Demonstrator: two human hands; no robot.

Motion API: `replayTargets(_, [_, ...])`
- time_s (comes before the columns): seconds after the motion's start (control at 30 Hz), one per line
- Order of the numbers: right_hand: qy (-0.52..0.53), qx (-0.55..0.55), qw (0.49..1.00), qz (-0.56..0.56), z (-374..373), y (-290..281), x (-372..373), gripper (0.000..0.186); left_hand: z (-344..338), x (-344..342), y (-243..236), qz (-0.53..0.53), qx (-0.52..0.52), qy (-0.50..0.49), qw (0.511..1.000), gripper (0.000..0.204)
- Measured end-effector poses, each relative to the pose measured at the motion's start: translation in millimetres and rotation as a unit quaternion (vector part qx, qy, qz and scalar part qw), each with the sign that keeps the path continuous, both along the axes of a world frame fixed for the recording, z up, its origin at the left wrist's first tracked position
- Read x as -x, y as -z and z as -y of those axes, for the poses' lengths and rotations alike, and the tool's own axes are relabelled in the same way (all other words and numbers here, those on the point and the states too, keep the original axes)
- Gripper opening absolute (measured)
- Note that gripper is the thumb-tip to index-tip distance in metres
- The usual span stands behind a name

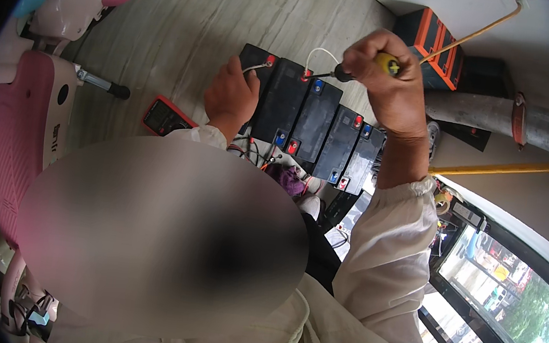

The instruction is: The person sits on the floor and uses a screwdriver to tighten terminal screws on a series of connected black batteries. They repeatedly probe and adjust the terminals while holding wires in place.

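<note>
Several dark batteries (316,118) lay in a row | your right hand (392,93) gripped a yellow-handled screwdriver (389,64), tip at the row's red terminal (306,74) | your left hand (232,96) was at the row's left end, grip impossible to tell | red-edged meter (165,118) lay left of the row

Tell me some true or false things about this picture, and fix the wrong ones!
1. The right hand holds a screwdriver. True.
2. The batteries are bright green. False: the batteries are black.
3. A red-edged meter lies left of the batteries. True.
4. The left hand is gripping the meter. False: the left hand is by the leftmost battery, apart from the meter.
</note>
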State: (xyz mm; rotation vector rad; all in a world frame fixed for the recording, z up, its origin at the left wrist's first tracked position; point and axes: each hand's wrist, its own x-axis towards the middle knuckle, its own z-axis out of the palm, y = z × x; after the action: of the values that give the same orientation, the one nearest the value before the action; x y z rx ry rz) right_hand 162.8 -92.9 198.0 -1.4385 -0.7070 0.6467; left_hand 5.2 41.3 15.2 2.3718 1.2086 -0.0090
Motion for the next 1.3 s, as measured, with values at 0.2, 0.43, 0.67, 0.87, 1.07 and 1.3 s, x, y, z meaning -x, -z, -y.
replayTargets(0.2, [0.003, 0.074, 0.997, 0.034, -21, -15, 21, 0.024, 3, -5, -2, 0.007, 0.02, -0.002, 1.0, 0.047])
replayTargets(0.43, [0.229, 0.383, 0.803, 0.395, -8, -35, 42, 0.041, -1, 4, 3, 0.029, -0.014, -0.01, 0.999, 0.04])
replayTargets(0.67, [0.145, 0.273, 0.84, 0.447, 7, -37, 34, 0.025, 3, -1, 1, 0.026, -0.026, -0.003, 0.999, 0.041])
replayTargets(0.87, [0.133, 0.247, 0.888, 0.364, 13, -34, 31, 0.022, 3, -1, 4, 0.027, -0.027, -0.002, 0.999, 0.043])
replayTargets(1.07, [0.163, 0.364, 0.852, 0.338, 3, -49, 44, 0.021, 1, 0, 9, 0.022, -0.033, -0.005, 0.999, 0.044])
replayTargets(1.3, [0.154, 0.261, 0.879, 0.368, 8, -35, 36, 0.027, 3, -1, 7, 0.022, -0.042, 0.001, 0.999, 0.043])
